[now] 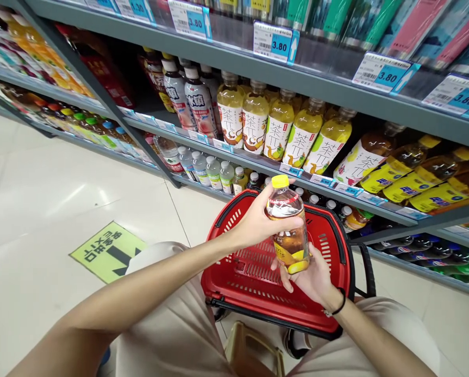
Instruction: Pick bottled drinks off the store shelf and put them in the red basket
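Observation:
A tea drink bottle (290, 244) of clear plastic, with amber liquid and a yellow cap, is held up over the red shopping basket (234, 280). My left hand (260, 217) is wrapped around its upper part, thumb across the front. Down at the base, my right hand (315, 275) cups the bottle from below and the right side, with a dark band on the wrist. Part of the label is hidden behind my left thumb. The bottle stands nearly upright, tilted slightly.
White-labelled tea bottles (273, 133) line the shelf ahead, with yellow-labelled bottles (434, 196) lying tilted at right. Price tags (275, 44) hang on the shelf edge above. A lower shelf holds small bottles (214, 173). A yellow-green floor sign (100, 251) lies at left.

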A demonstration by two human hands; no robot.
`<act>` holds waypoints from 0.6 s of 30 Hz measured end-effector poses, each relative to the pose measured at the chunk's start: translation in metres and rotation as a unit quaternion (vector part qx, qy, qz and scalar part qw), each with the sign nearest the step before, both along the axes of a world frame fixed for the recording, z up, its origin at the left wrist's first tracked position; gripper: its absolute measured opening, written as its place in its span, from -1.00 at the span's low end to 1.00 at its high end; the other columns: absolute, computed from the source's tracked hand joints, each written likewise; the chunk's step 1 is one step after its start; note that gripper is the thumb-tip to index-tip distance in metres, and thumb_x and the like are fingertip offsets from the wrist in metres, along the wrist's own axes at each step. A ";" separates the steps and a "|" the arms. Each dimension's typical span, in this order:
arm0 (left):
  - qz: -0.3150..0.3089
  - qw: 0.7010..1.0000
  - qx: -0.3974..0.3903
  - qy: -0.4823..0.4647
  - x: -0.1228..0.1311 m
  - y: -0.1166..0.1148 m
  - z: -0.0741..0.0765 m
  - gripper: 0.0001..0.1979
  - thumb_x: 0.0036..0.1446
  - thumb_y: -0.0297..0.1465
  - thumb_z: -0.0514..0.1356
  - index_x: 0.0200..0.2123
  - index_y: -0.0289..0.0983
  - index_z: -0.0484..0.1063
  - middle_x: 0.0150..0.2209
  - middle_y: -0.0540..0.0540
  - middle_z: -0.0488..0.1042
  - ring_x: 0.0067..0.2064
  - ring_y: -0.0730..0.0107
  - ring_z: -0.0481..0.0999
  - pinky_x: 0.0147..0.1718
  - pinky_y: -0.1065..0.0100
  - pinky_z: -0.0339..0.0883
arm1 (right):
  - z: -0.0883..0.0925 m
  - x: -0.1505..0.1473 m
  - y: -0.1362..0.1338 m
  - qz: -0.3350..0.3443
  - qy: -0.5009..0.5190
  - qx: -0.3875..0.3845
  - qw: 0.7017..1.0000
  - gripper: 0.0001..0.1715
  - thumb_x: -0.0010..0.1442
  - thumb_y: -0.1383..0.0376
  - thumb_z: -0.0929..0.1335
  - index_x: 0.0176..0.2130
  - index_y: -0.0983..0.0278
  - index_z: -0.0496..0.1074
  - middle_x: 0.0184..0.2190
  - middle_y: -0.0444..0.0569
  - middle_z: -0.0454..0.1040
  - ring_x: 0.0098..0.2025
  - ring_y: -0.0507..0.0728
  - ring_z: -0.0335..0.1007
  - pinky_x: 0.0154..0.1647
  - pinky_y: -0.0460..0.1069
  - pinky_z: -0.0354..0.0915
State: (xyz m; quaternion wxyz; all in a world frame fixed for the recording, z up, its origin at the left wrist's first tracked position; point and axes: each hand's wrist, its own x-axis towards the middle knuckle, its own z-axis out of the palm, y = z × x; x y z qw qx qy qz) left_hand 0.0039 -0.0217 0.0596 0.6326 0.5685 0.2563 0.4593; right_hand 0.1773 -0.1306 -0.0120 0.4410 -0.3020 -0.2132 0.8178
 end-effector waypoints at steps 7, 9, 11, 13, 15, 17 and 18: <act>-0.087 0.994 0.008 -0.062 0.000 -0.006 -0.004 -0.25 0.11 -0.26 0.45 0.32 -0.21 0.29 0.33 -0.31 0.33 0.28 -0.01 0.43 0.24 0.09 0.38 | -0.018 0.005 -0.003 0.034 0.035 -0.068 0.996 0.08 0.17 -0.46 0.19 -0.08 0.46 0.56 -0.65 0.04 0.49 -0.79 0.05 0.16 -0.81 -0.10 -0.03; -0.121 0.990 0.023 -0.071 -0.001 -0.007 -0.004 -0.22 0.15 -0.28 0.43 0.37 -0.20 0.23 0.36 -0.34 0.31 0.30 -0.02 0.42 0.27 0.05 0.36 | -0.024 0.008 -0.004 0.058 0.051 -0.070 0.995 0.16 0.15 -0.49 0.15 -0.03 0.48 0.53 -0.67 0.01 0.47 -0.82 0.04 0.10 -0.84 -0.10 -0.08; -0.133 0.988 0.033 -0.068 -0.002 -0.006 -0.001 -0.22 0.16 -0.32 0.42 0.39 -0.20 0.20 0.34 -0.34 0.34 0.26 0.00 0.46 0.25 0.05 0.38 | -0.027 0.010 -0.004 0.081 0.060 -0.064 0.993 0.17 0.14 -0.52 0.13 -0.03 0.45 0.52 -0.65 0.01 0.49 -0.82 0.05 0.11 -0.83 -0.10 -0.07; -0.126 0.989 0.038 -0.061 -0.004 -0.004 0.002 -0.24 0.14 -0.35 0.43 0.36 -0.22 0.24 0.27 -0.33 0.41 0.20 0.03 0.52 0.20 0.07 0.43 | -0.025 0.010 -0.004 0.103 0.055 -0.055 0.992 0.13 0.13 -0.53 0.13 -0.07 0.40 0.51 -0.60 0.03 0.53 -0.77 0.07 0.20 -0.79 -0.10 0.00; -0.103 0.992 0.044 -0.050 -0.007 0.000 0.004 -0.25 0.08 -0.38 0.47 0.31 -0.24 0.29 0.19 -0.30 0.48 0.15 0.07 0.55 0.15 0.11 0.46 | -0.018 0.008 -0.002 0.107 0.035 -0.038 0.993 0.05 0.18 -0.49 0.17 -0.09 0.38 0.52 -0.50 0.09 0.57 -0.65 0.13 0.36 -0.72 -0.08 0.14; -0.067 0.996 0.052 -0.038 -0.009 0.004 0.004 -0.25 0.01 -0.39 0.51 0.25 -0.25 0.33 0.14 -0.26 0.51 0.10 0.10 0.57 0.11 0.16 0.47 | -0.011 0.005 0.002 0.076 0.012 -0.015 0.997 -0.09 0.25 -0.39 0.24 -0.08 0.37 0.53 -0.36 0.17 0.60 -0.49 0.18 0.47 -0.64 -0.06 0.25; -0.049 0.997 0.052 -0.034 -0.009 0.005 0.004 -0.25 -0.03 -0.39 0.53 0.21 -0.25 0.35 0.12 -0.25 0.51 0.09 0.11 0.57 0.09 0.18 0.47 | -0.008 0.004 0.003 0.054 0.001 -0.007 0.999 -0.15 0.27 -0.33 0.27 -0.08 0.37 0.54 -0.30 0.20 0.61 -0.43 0.18 0.48 -0.60 -0.06 0.28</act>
